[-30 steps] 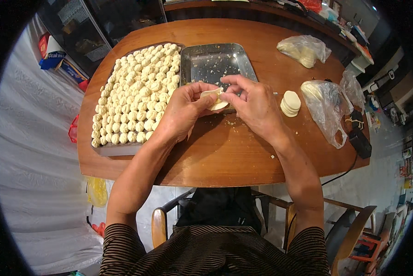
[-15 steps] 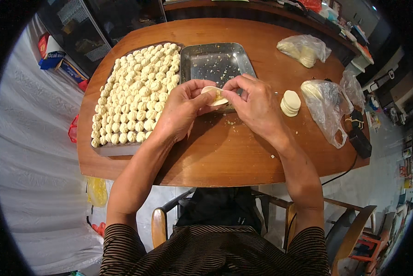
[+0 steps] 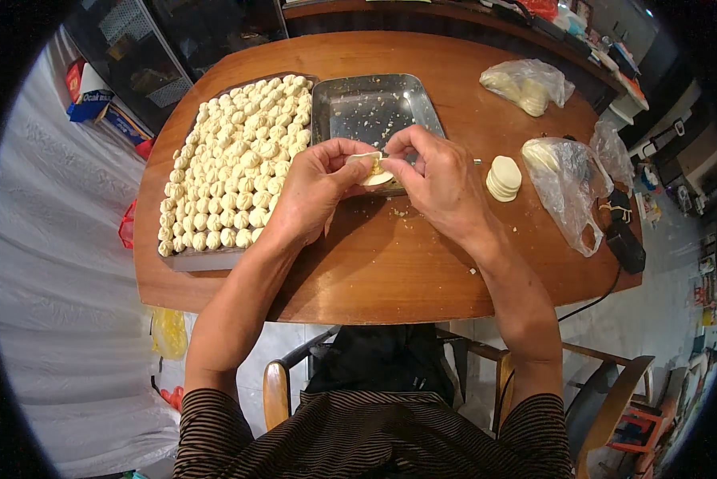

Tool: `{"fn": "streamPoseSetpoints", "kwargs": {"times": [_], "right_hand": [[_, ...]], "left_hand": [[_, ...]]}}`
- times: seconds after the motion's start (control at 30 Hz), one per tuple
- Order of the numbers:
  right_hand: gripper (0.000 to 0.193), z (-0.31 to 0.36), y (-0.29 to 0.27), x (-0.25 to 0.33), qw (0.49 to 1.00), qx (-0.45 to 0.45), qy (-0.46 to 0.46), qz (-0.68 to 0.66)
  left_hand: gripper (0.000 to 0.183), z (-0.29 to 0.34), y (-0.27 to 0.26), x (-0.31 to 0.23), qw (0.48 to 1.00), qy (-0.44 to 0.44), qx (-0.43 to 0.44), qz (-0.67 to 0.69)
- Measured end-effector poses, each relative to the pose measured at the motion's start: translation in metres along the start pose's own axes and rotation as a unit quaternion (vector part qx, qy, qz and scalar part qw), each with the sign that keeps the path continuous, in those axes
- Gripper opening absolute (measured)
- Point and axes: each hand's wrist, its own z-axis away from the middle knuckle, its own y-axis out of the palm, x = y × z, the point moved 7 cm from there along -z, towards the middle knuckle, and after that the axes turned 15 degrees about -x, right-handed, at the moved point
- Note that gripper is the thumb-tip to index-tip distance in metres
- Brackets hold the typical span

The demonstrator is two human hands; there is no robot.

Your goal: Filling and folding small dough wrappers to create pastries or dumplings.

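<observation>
Over the near edge of the metal pan (image 3: 346,120), my left hand (image 3: 314,191) cups a round pale dough wrapper (image 3: 378,178) with a little yellowish filling on it, the thumb lying across the filling. My right hand (image 3: 452,182) has its thumb and forefinger at the wrapper's upper right edge, pinching it. Part of the wrapper is hidden by my fingers. To the left, many pleated dumplings (image 3: 243,162) sit in close rows on a tray (image 3: 207,262). Right of my right hand stands a short stack of round wrappers (image 3: 504,179).
Crumbs of filling lie in the pan and on the wooden table (image 3: 358,279). At the right are a plastic bag (image 3: 562,188) with wrappers, another bag (image 3: 526,86) farther back, and a black adapter (image 3: 625,247) with a cord. Chairs (image 3: 277,395) stand at the near edge.
The wrapper's upper edge has been drawn up and its filling shows more. My right fingers have shifted slightly up and changed their hold on the rim. The left hand stays almost in place.
</observation>
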Motion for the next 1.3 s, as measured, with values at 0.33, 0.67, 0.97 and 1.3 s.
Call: {"fn": "streamPoseSetpoints", "kwargs": {"times": [0.33,0.67,0.97,1.3], "right_hand": [[0.010,0.000,0.000,0.004,0.998,-0.003,-0.059,0.017],[0.009,0.000,0.000,-0.002,0.999,-0.018,-0.038,0.025],[0.012,0.000,0.000,-0.001,0.999,-0.009,-0.047,0.019],[0.013,0.001,0.000,0.004,0.998,-0.010,-0.052,0.021]], "left_hand": [[0.018,0.002,0.002,-0.002,1.000,0.008,0.004,0.001],[0.019,-0.002,-0.001,0.002,0.999,-0.013,0.000,0.043],[0.017,0.000,-0.001,-0.005,1.000,0.006,-0.005,-0.011],[0.017,0.001,0.001,-0.005,1.000,0.018,-0.001,-0.013]]}}
